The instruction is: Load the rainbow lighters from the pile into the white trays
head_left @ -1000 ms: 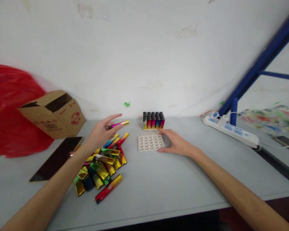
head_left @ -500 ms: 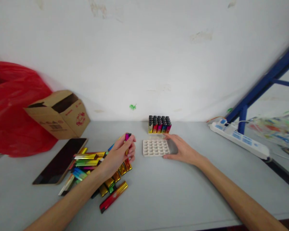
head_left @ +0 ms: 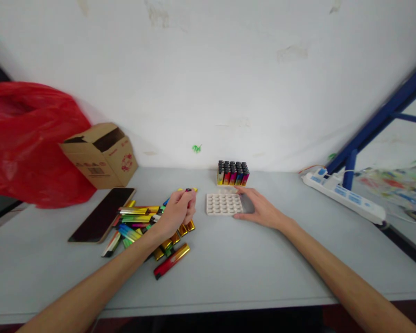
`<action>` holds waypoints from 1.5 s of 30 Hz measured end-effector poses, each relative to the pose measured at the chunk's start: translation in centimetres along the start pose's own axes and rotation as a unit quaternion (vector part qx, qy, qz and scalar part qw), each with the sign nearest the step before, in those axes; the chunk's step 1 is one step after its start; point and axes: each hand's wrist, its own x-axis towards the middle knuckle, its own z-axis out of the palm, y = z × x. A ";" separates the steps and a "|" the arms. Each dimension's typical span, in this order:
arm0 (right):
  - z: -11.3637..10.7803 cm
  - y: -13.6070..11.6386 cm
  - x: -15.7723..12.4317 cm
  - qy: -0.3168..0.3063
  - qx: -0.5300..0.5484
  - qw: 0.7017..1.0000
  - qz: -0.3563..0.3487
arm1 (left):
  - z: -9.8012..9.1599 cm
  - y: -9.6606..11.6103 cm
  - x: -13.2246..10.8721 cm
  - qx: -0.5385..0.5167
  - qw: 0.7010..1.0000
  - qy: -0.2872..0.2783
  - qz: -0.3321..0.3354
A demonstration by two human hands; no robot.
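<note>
My left hand [head_left: 178,210] is closed around a lighter [head_left: 188,189]; only its dark top end shows above my fingers. Beneath and beside that hand lies a loose pile of shiny, many-coloured lighters [head_left: 136,218]. A red and gold lighter [head_left: 172,261] rests at the near side of the pile. My right hand [head_left: 258,206] grips the right end of a white tray [head_left: 223,204] with rows of small holes, fingers at its far edge and thumb at its near edge. Behind the tray, a block of upright lighters [head_left: 233,174] with black tops stands in rows.
A dark phone [head_left: 102,216] lies left of the pile. Behind it are an open cardboard box [head_left: 106,159] and a red plastic bag [head_left: 38,148]. At the right, a white power strip [head_left: 343,196] lies by a blue metal frame [head_left: 374,122]. A white wall backs the table.
The view has tilted and shifted, so the table's front edge now shows. My left hand has turned, its fingers covering more of the lighter. My right hand keeps its grip on the tray.
</note>
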 end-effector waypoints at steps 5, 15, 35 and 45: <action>0.0 -0.1 0.0 -0.001 -0.002 1.000 -0.003 | 0.0 -0.2 0.1 0.006 1.000 0.003 0.011; -0.2 0.2 0.0 -0.010 -0.012 1.000 -0.007 | 0.0 0.0 0.1 0.083 0.996 0.010 0.043; -0.1 0.6 0.0 -0.007 -0.013 1.000 -0.021 | -0.4 -0.4 0.1 0.142 0.983 0.048 0.108; -0.3 0.4 0.0 -0.014 -0.011 1.000 -0.018 | -0.2 -0.4 0.0 0.124 0.987 -0.009 0.102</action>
